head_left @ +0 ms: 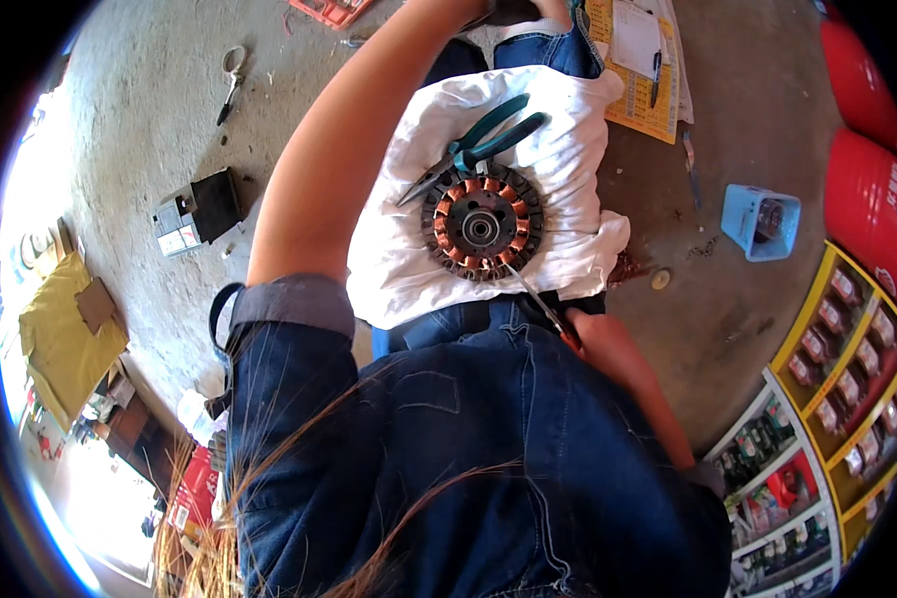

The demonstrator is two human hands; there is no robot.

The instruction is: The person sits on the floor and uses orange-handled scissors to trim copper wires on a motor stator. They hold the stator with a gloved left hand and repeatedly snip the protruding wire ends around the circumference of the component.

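Observation:
A round motor stator (517, 241) with copper windings and a bearing at its centre lies on a white cloth (578, 149) across my lap. My right hand (593, 337), low at the right of the cloth, is closed round the red handle of a screwdriver (534, 296). Its thin shaft slants up to the stator's near edge, where the tip seems to touch the windings. Long-nose pliers (473, 149) with teal and black handles lie on the cloth along the stator's far left side. My left forearm reaches past the cloth to the top edge, and its hand is out of sight.
On the floor at left are a black-and-white box-shaped battery (197, 211) and a tool with a ring-shaped end (232, 75). Papers with a pen (656, 78) lie far right. A blue basket (762, 221), red drums (870, 199) and a shelf rack (817, 419) stand at right.

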